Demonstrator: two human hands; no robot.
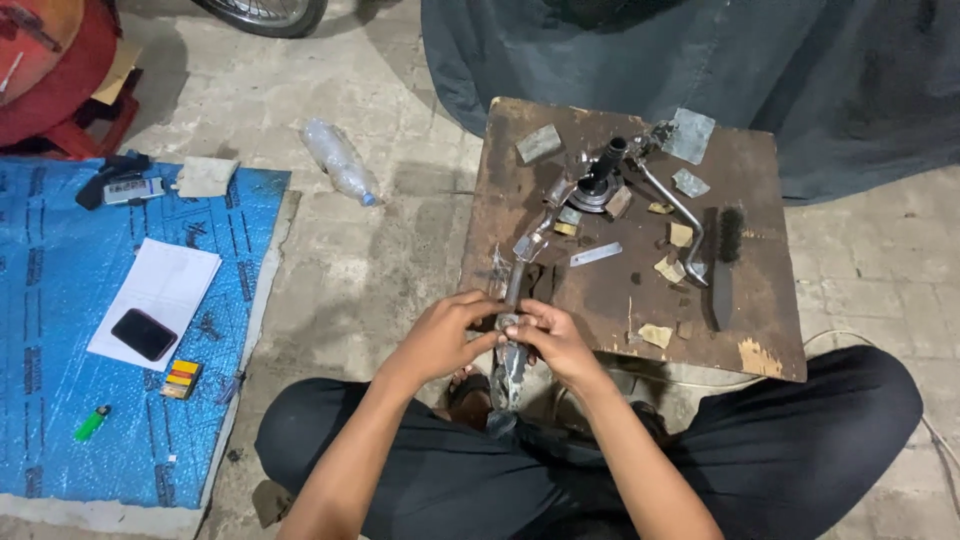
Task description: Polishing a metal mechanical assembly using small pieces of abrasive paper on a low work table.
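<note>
Both the left hand point(445, 335) and right hand point(553, 340) pinch the near end of the metal lever assembly point(520, 290) at the front edge of the wooden board point(620, 290), suggesting a fitting step that next demands steady fingertip alignment.

Grey concrete floor point(400, 250), cracked and dusty, under dim flat light. A blue mat point(60, 330) covers the left side — a dark tarp point(800, 70) hangs at the top right. A low, worn brown worktop point(760, 330) stands in the middle.
</note>
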